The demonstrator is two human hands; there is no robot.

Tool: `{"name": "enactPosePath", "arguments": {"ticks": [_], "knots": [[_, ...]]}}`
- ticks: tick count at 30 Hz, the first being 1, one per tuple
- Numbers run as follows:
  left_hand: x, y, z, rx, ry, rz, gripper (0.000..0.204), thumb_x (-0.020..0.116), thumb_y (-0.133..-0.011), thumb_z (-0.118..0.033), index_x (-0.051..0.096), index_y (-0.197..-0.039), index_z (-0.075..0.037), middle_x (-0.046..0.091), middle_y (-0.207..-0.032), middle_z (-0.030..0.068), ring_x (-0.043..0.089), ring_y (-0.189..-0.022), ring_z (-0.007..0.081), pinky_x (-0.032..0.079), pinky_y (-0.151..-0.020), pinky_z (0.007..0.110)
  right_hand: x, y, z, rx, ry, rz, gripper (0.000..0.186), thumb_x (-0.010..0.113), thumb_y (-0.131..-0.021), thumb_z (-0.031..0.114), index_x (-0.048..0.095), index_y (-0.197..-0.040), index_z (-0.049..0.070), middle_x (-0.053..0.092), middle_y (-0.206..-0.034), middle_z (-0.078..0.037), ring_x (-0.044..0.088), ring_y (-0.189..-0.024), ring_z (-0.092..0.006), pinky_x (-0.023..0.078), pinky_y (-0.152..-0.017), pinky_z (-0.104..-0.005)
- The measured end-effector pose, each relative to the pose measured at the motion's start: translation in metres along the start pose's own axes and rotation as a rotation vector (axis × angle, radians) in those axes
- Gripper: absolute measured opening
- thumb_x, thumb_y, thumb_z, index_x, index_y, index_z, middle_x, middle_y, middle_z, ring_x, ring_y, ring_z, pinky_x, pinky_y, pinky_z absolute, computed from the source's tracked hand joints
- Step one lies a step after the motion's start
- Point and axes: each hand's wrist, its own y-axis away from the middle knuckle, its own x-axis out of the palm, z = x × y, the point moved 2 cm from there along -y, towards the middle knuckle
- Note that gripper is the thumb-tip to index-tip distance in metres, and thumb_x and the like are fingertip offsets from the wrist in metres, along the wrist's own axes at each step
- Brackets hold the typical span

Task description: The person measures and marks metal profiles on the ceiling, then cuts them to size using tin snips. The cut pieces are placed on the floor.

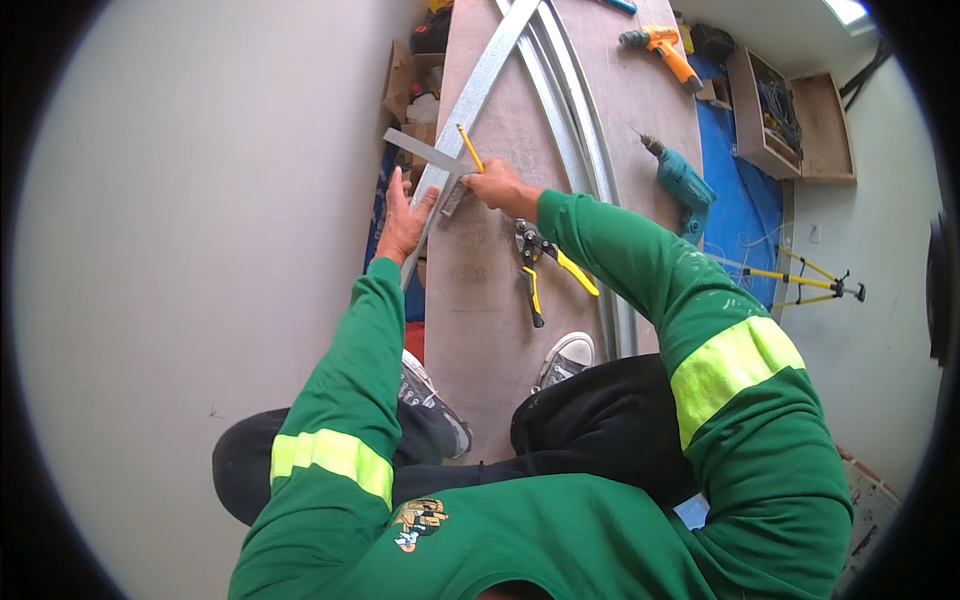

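Sweatshirt (570,525) below it, metal channel (490,62) is loosely grasped by left fingers (398,188), square (428,152) and pencil (468,146) by right fingers (478,182); alignment seems underway, steady marking needed.

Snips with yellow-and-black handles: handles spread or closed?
Spread: the snips lie with their handles splayed in a V, a gap between them.

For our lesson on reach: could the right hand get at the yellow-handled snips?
Probably yes: the snips lie uncovered on the board close by, though the right hand is busy with a pencil and metal square.
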Motion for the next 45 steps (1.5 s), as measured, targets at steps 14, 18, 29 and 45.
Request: {"name": "enactPosePath", "arguments": {"ticks": [14, 18, 29, 45], "knots": [[0.028, -0.005, -0.027, 0.412, -0.325, -0.1, 0.067, 0.089, -0.089, -0.035, 0.067, -0.149, -0.017, 0.055, -0.154, 0.0229, 0.058, -0.141, 0.0424, 0.052, -0.115, 0.048, 0.015, -0.008, 0.008, -0.055, -0.255, -0.08, 0.029, 0.078, -0.099, 0.027, 0.068, -0.102, -0.001, 0.073, -0.081, -0.013, 0.065, -0.062, -0.0181, 0.049, -0.05, -0.0369], [0.032, -0.005, -0.029, 0.408, -0.352, -0.113, 0.065, 0.087, -0.091, -0.037, 0.066, -0.15, -0.018, 0.054, -0.155, 0.0221, 0.056, -0.142, 0.0413, 0.051, -0.117, 0.048, 0.013, -0.011, 0.008, -0.049, -0.211, -0.088, 0.027, 0.077, -0.1, 0.026, 0.068, -0.103, 0.001, 0.073, -0.082, -0.012, 0.065, -0.064, -0.0173, 0.048, -0.052, -0.0368], [0.031, -0.006, -0.032, 0.372, -0.373, -0.1, 0.065, 0.087, -0.091, -0.039, 0.067, -0.149, -0.018, 0.054, -0.155, 0.0213, 0.057, -0.142, 0.0404, 0.051, -0.116, 0.048, 0.017, -0.019, 0.004, -0.041, -0.243, -0.095, 0.024, 0.075, -0.102, 0.022, 0.067, -0.105, 0.0, 0.073, -0.079, -0.013, 0.065, -0.062, -0.0179, 0.047, -0.052, -0.0367], [0.033, -0.005, -0.034, 0.412, -0.349, -0.107, 0.065, 0.086, -0.093, -0.044, 0.067, -0.15, -0.017, 0.053, -0.156, 0.022, 0.054, -0.144, 0.0403, 0.049, -0.118, 0.048, 0.012, -0.016, 0.01, -0.043, -0.19, -0.068, 0.027, 0.076, -0.101, 0.023, 0.07, -0.108, -0.003, 0.074, -0.08, -0.014, 0.067, -0.064, -0.0209, 0.049, -0.053, -0.0402]]}}
